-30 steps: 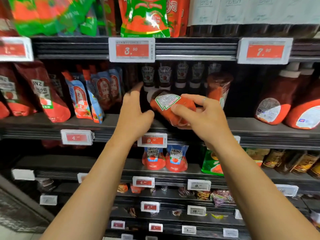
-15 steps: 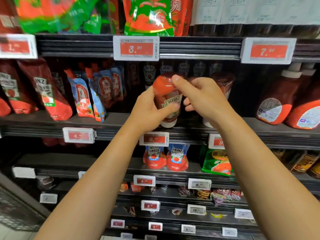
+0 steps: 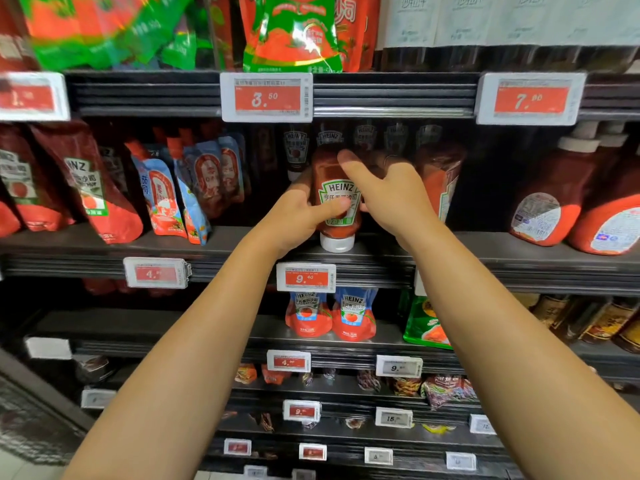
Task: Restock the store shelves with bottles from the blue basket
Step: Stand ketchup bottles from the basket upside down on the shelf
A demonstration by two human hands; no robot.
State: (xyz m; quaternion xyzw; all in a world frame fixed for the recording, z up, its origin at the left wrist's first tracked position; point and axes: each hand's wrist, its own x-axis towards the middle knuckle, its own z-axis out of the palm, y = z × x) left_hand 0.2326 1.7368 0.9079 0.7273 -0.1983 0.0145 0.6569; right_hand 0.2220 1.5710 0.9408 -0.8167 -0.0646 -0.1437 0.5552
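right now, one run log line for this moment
step: shelving | left hand: grips Heinz ketchup bottle | right hand: grips bottle | bottle: cap-down on shelf

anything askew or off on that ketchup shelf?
Nothing spilled or damaged. The Heinz bottle, gripped by the left hand and right hand, stands cap-down at the shelf front, as designed. The pouches to its left lean unevenly.

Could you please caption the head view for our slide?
Both hands, left hand and right hand, grip a red upside-down Heinz ketchup bottle on the dark metal shelf.
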